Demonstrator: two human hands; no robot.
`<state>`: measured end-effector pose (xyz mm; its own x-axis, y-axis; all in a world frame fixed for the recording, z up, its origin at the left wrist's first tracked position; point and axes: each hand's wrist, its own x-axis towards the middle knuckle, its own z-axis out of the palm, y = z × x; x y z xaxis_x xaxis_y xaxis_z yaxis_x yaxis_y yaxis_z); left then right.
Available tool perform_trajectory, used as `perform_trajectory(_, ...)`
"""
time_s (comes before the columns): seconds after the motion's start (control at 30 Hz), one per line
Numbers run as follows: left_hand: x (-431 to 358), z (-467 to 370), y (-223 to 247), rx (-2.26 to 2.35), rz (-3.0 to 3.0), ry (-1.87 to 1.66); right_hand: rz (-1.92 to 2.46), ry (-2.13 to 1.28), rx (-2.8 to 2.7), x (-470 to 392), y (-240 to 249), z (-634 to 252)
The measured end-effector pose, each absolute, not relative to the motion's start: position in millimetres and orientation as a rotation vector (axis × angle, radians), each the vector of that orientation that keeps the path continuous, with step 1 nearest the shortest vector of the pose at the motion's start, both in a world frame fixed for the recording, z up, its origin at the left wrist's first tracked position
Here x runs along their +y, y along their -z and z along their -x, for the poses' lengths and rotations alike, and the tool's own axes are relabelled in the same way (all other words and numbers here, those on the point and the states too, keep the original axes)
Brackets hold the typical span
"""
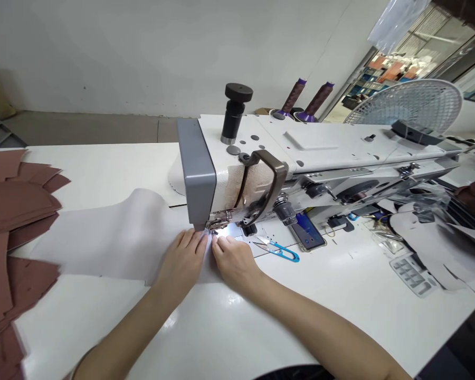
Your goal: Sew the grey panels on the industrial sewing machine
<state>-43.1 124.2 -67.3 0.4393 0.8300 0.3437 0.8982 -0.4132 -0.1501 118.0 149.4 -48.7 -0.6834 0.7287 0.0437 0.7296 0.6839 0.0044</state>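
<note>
Single view from the camera on my head, facing forward and down across the counter (209, 327) to the wall (114, 58); my hands (185, 257) and the sewing machine (257, 138) stand close, at mid-frame.

Bright glare on the white tabletop (233, 301)

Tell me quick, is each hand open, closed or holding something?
Left hand: palm down on the pale sheet by the sewing machine; grip can't be told.
Right hand: slightly curled at the same sheet; pinching or not can't be told.
</note>
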Motion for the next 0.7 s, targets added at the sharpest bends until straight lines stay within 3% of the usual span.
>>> perform_trajectory(0.27, 110.4, 19.2, 71.5, -1.598, 2.236, 0.388, 1.323, -0.009, -2.792, 152.4, 51.0, -117.9)
perform_trajectory(0.57, 133.9, 54.0, 68.8, -1.451, 2.430, 0.321, 1.384, 0.037, -2.854, 144.3, 51.7, -115.4)
perform_trajectory(0.7, 126.0, 44.1, 69.0, -1.377, 2.346, 0.472, 1.437, 0.012, -2.826, 146.3, 49.5, -114.4)
